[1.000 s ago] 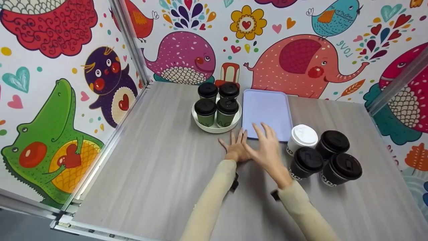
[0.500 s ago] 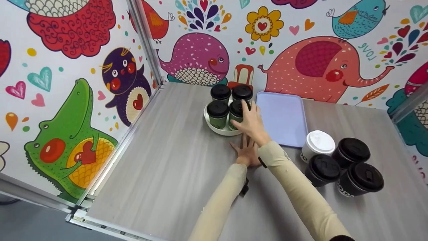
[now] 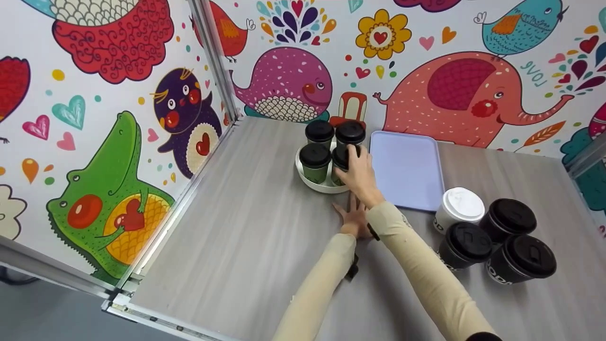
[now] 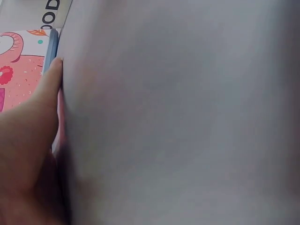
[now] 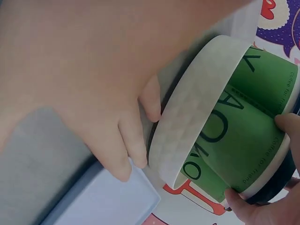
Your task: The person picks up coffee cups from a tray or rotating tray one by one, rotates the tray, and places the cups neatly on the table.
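Observation:
A shallow white bowl (image 3: pixel 324 188) holds several green paper cups with black lids, one of them a back-left cup (image 3: pixel 319 132). My right hand (image 3: pixel 359 176) pinches the front-right coffee cup (image 5: pixel 241 138) near its lid, thumb on one side and fingers on the other. The cup still stands in the bowl. My left hand (image 3: pixel 354 220) rests on the table in front of the bowl, fingers spread and holding nothing. In the right wrist view its fingertips lie by the bowl wall and the lilac tray (image 5: pixel 124 194). Blurred table fills most of the left wrist view.
Right of the bowl lies the flat lilac tray (image 3: pixel 407 170). Several larger cups stand at the right: a white-lidded cup (image 3: pixel 460 206) and black-lidded ones, such as the nearest black cup (image 3: pixel 525 258). Printed walls (image 3: pixel 426 42) border the back and left of the table.
My right hand has moved forward and left, from above the left hand to the front-right green cup, and now grips it. The left hand stays on the table. The head view has turned left.

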